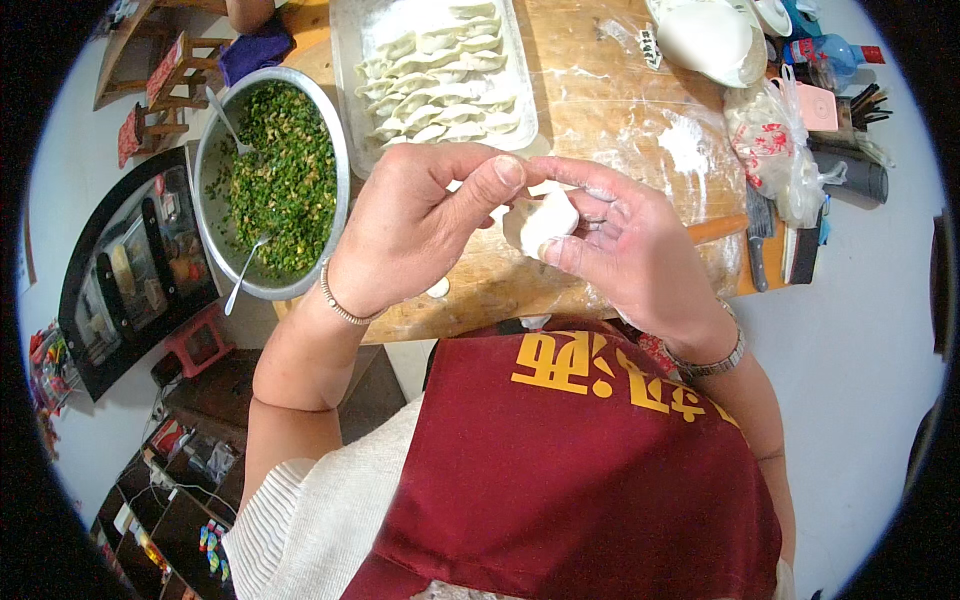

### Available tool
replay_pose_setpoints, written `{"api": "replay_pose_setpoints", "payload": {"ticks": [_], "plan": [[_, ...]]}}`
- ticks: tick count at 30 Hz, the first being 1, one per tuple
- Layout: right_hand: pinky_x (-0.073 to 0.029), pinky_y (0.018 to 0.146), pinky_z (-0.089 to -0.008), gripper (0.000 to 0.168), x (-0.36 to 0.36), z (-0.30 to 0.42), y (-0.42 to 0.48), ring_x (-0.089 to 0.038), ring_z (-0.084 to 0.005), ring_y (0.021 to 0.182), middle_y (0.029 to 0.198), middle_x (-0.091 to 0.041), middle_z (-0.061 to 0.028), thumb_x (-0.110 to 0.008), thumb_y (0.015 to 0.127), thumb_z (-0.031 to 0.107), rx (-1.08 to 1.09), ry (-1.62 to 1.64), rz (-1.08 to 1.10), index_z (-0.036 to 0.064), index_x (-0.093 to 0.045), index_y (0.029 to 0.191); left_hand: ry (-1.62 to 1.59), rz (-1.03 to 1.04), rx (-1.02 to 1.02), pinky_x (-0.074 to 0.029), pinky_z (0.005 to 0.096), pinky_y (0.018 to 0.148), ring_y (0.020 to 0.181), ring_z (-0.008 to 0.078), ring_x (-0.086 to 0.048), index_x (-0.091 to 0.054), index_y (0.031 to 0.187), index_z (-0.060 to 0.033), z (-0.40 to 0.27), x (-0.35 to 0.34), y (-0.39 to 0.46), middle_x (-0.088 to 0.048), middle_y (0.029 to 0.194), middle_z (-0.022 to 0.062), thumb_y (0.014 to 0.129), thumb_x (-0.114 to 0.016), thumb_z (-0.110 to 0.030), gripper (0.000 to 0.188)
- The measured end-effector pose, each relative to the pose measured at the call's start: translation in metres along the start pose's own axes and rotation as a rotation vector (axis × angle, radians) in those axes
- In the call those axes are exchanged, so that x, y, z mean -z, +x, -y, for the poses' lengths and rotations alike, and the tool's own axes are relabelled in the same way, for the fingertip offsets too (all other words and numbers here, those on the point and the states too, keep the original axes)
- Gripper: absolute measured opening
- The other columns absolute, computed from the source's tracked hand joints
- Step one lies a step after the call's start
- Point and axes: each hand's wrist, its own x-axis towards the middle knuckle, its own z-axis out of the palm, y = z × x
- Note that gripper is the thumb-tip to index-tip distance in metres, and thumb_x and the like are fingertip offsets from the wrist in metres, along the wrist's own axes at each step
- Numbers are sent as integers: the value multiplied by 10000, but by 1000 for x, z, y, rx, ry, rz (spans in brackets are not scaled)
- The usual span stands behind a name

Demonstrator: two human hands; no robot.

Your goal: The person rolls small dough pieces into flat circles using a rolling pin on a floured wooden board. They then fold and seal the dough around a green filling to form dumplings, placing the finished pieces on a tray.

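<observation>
My right hand (622,232) holds a small piece of white dumpling dough (540,221) between its thumb and fingers, above the front of the floury wooden board (480,292). My left hand (442,202) is beside the dough, its thumb and bent fingers meeting my right index fingertip. Whether the left fingers pinch the dough's edge is hidden. On the board below lies a small pale dough disc (437,288). Beyond my hands, a tray (349,97) carries rows of folded dumplings (442,82). A steel bowl (339,142) of chopped green filling (281,180) stands left, with two metal utensils in it.
A wooden rolling pin (716,229) shows beyond my right hand. Near the right edge are a knife (757,240), a plastic bag (772,142), a bottle (832,56) and a large white-filled container (705,37). Low stools (180,71) stand at far left. Someone's arm (250,11) shows at the top.
</observation>
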Motion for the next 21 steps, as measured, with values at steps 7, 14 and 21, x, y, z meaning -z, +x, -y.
{"api": "replay_pose_setpoints", "payload": {"ticks": [7,14,21], "plan": [[-498,740,-207,458,0,-10,4,-583,-75,842,1094,-671,-139,-626,896,-29,-39,194,-47,-55,-501,1336,140,-43,-63,-511,245,694,852,107,-626,-745,995,-42,4,-8,-3,-681,961,40,830,-761,-82,171],[-500,798,-212,473,7,-29,10,-582,-80,923,1179,-627,-120,-612,901,-52,-35,233,-20,-45,-484,1356,286,-170,-148,-518,274,654,743,143,-647,-747,899,-40,17,-22,1,-710,849,66,786,-794,-57,124],[-501,978,-315,498,23,-49,5,-606,-200,1128,1267,-599,-159,-652,879,-4,-170,-82,-109,-43,-489,1348,1120,-168,-526,-517,390,656,723,291,-612,-681,841,-59,47,-1,45,-636,790,97,836,-681,-90,31]]}}
